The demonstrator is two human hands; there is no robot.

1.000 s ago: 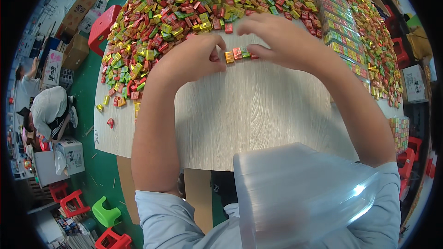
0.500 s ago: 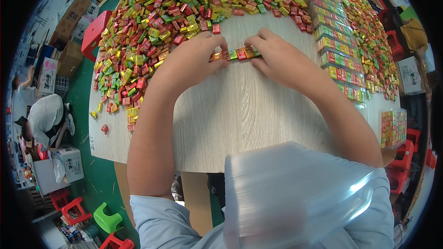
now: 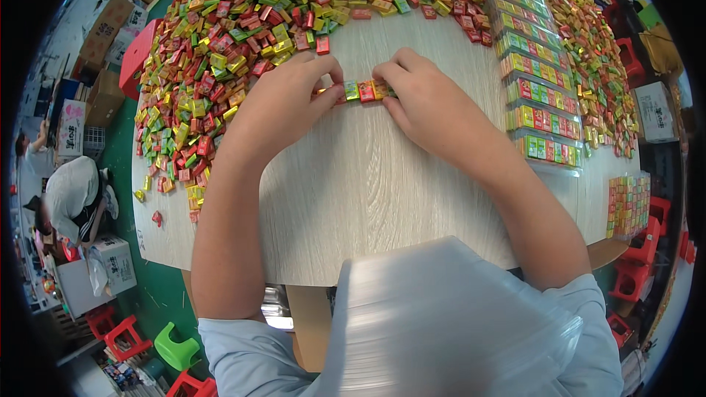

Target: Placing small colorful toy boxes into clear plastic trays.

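Soft shadows cross the bright table (image 3: 375, 198); black-rimmed edges bend strongly.

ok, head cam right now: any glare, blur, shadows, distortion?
Head view: fisheye warping toward the rim, black corners; whitish glare and streaky softness on the plastic; faint soft shadows on the tabletop; left hand and right hand fairly sharp.

Small red, green, orange blocks (image 3: 365, 91) in line between the hands (image 3: 289, 99)

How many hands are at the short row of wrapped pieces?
2: the left hand at the left end of the row, the right hand at its right end. Both show; they partly cover it.
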